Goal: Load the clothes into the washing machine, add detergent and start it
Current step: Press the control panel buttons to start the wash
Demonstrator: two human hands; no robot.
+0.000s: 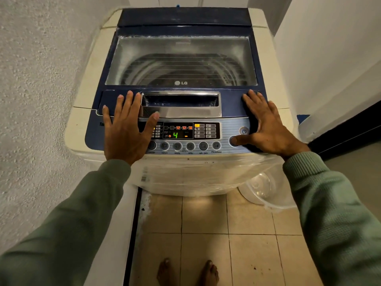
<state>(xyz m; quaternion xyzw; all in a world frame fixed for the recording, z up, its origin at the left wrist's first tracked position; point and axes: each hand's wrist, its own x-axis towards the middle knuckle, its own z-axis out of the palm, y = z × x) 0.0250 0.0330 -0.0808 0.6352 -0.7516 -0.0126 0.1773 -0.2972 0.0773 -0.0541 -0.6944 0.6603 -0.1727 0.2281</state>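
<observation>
Head view: the washing machine stands before you between two walls, its lid shut; the drum shows dimly through the glass, but you cannot tell if clothes lie inside. Your left hand rests flat, fingers spread, on the lid's front edge and the control panel, holding nothing. Your right hand lies flat too, its thumb on the round button below the power button. The display is lit (green "4"). A clear plastic bowl sits on the tiled floor.

Rough white wall, beige floor tiles
</observation>
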